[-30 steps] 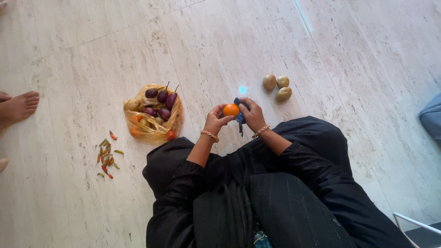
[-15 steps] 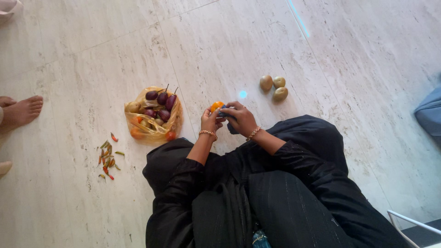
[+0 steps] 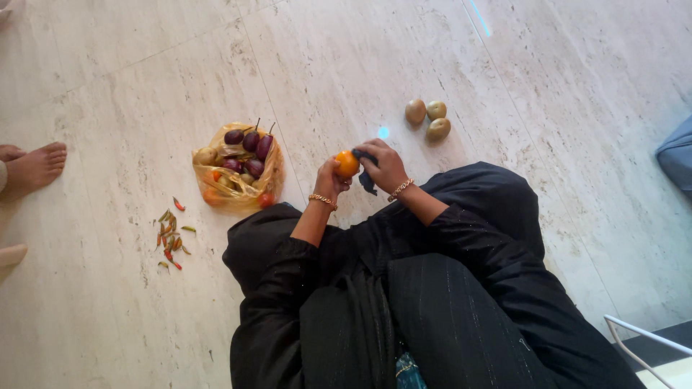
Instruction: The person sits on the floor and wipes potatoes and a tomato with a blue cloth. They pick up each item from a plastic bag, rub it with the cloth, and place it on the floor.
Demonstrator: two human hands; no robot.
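Seated on a marble floor (image 3: 447,65), a person's left hand (image 3: 328,176) closes its grip on an orange fruit (image 3: 347,163) above the lap while the right hand (image 3: 386,166) presses a dark blue cloth (image 3: 367,178) against it; a yellow plastic bag (image 3: 234,189) of produce lies left.

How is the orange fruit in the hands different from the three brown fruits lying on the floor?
The orange fruit is bright orange; the three brown fruits are dull brownish green. The orange fruit is held up by the left hand while the right hand presses a dark blue cloth against it; the brown fruits lie untouched on the floor. It is one; they are a touching cluster. All are roundish and whole.
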